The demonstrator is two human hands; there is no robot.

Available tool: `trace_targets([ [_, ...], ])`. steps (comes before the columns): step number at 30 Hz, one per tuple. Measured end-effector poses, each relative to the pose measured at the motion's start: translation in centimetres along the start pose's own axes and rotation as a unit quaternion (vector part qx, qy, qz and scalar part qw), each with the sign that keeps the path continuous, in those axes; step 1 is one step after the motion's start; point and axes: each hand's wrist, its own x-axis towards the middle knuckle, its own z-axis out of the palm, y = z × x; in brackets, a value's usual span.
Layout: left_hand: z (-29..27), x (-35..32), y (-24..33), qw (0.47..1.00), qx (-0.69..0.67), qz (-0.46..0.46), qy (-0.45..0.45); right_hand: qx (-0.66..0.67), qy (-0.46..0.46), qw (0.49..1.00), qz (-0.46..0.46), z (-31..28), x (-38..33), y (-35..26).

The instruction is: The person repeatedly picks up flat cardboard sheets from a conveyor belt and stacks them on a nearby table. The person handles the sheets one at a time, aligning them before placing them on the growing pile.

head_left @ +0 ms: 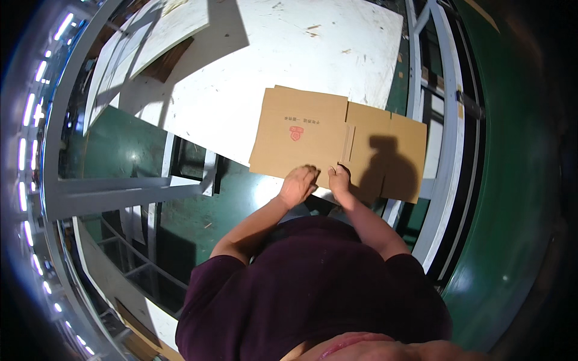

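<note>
Both hands at the near edge of a flat brown folded cardboard box blank (337, 141), which lies on a scuffed white board worktop (289, 54) with its near edge and right end overhanging the worktop's edge. Left hand (298, 185) curled, knuckles up, grip closed over the blank's near edge; right hand (339, 179) just right of it, fingers pinched on the same edge near the fold seam. The hands are near each other; touching or not, cannot tell. Beyond the grips the blank spreads flat, a head-shaped shadow on its right panel. Far side of worktop is open, bare white surface. Left of grips: green floor (120, 147) and grey metal frame bars (120, 192). Right: white frame rails (448, 120), close to the blank's right edge.
</note>
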Motion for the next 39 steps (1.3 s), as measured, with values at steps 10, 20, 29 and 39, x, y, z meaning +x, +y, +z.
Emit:
trace_targets([
  [10, 4.2, 3.7, -0.8, 0.977, 0.138, 0.045, -0.157, -0.289, 0.316, 0.903, -0.040, -20.1, 3.1, 6.7],
  [20, 6.0, 4.2, -1.8, 0.989, 0.098, 0.062, -0.089, 0.084, 0.018, 0.995, 0.048, -24.1, 4.6, -0.7],
  [29, 5.5, 4.7, -1.4, 0.997, 0.021, -0.011, -0.080, -0.160, -0.019, 0.966, -0.201, -11.1, 5.7, -2.6],
  [39, -2.7, 4.3, -20.6, 0.863, -0.012, -0.474, 0.175, -0.054, 0.119, 0.984, 0.121, -12.0, 11.2, 1.9],
])
